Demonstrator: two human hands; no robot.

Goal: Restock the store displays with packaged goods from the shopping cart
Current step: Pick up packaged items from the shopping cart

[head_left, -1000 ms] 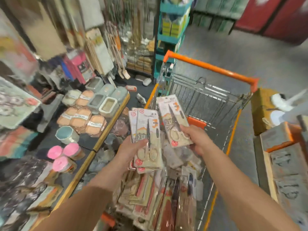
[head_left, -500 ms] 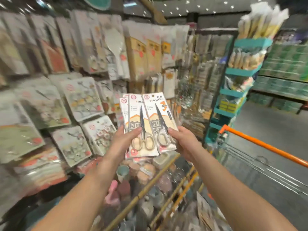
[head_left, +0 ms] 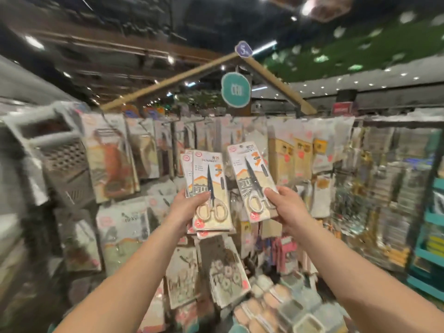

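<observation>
Scissors pack [head_left: 249, 181] pinched at its lower end by right hand [head_left: 284, 203], long axis near upright, blade tip pointing up, leaning left. Left hand [head_left: 189, 205] grips stack of scissors packs [head_left: 209, 188], tips upward, before hanging display [head_left: 149, 150].

Open air between the left hand [head_left: 189, 207] and right hand [head_left: 286, 205], each gripping scissor packs [head_left: 211, 188]. Just beyond the grip, hanging packets [head_left: 141, 150] crowd the display wall. Below the grip, more carded goods [head_left: 223, 272] and containers [head_left: 271, 301] block passage.
</observation>
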